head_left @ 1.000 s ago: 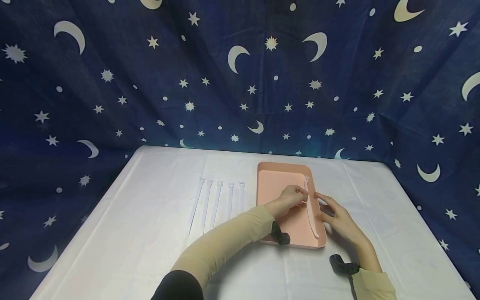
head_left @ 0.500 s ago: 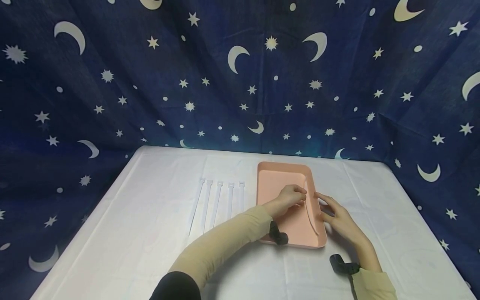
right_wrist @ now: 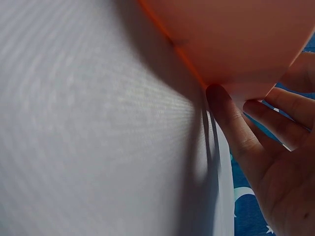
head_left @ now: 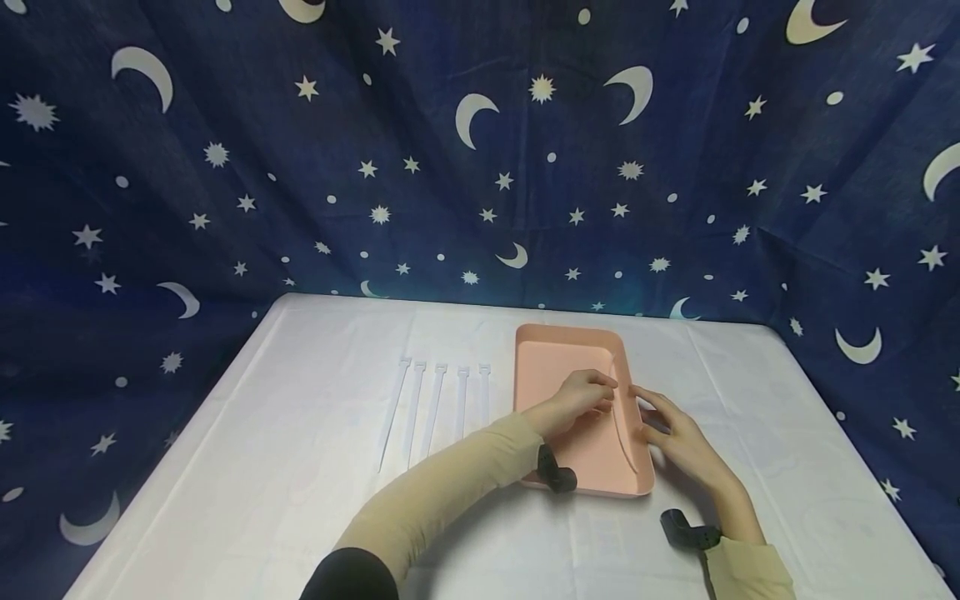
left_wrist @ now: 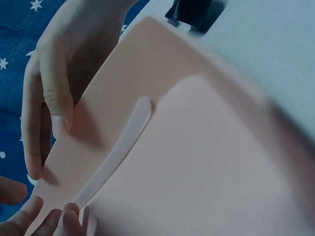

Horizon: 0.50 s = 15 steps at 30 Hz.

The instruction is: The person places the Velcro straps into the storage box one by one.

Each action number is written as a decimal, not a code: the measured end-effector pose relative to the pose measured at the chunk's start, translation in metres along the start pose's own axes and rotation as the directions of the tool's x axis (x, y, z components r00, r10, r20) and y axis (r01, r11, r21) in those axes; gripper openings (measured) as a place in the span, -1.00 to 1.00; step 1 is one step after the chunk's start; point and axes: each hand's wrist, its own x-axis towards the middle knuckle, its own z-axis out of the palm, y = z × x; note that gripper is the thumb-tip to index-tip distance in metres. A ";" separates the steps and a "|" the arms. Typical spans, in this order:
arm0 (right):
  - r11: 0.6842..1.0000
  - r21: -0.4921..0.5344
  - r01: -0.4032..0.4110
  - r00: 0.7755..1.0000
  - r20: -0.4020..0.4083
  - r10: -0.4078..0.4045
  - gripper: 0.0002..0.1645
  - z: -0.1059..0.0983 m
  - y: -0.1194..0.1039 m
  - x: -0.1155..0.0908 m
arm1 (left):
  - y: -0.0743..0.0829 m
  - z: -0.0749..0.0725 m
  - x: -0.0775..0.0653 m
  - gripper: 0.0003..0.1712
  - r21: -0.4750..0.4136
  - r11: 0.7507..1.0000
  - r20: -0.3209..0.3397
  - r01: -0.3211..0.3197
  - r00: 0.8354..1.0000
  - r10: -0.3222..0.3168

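A pink tray (head_left: pixel 551 358) lies on the white table. Inside it, along the right wall, a pale white cable tie (left_wrist: pixel 118 150) runs lengthwise, bowed slightly and seen nearly edge-on from the head. My left hand (head_left: pixel 576 400) reaches into the tray with curled fingers and pinches the tie partway along; the fingertips (left_wrist: pixel 69 221) partly cover it, and the thumb is hard to make out. My right hand (head_left: pixel 678 437) rests its thumb and fairly straight fingers (right_wrist: pixel 236 128) against the outside of the right wall.
Left of the tray, several white cable ties (head_left: pixel 435 400) lie side by side on the white tablecloth (head_left: pixel 285 433), their lower ends partly behind my left sleeve (head_left: pixel 457 479). A dark blue curtain (head_left: pixel 420 233) with moons and stars hangs behind the table.
The cable tie has turned from showing its flat face to lying nearly edge-on, closer to the wall's foot. My left hand has shifted only slightly; my right hand stays where it was.
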 end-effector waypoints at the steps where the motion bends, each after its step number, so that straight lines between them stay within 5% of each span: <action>1: 1.000 0.002 0.000 1.000 0.000 0.000 -0.26 0.000 0.000 0.000 | 0.000 0.000 -0.001 -0.70 -0.004 1.000 0.002 0.003 1.000 -0.003; 15: 0.999 -0.011 -0.035 0.999 0.003 0.035 -0.25 0.001 -0.002 0.003 | 0.011 -0.023 -0.028 -0.66 0.011 1.000 0.071 -0.002 0.997 0.001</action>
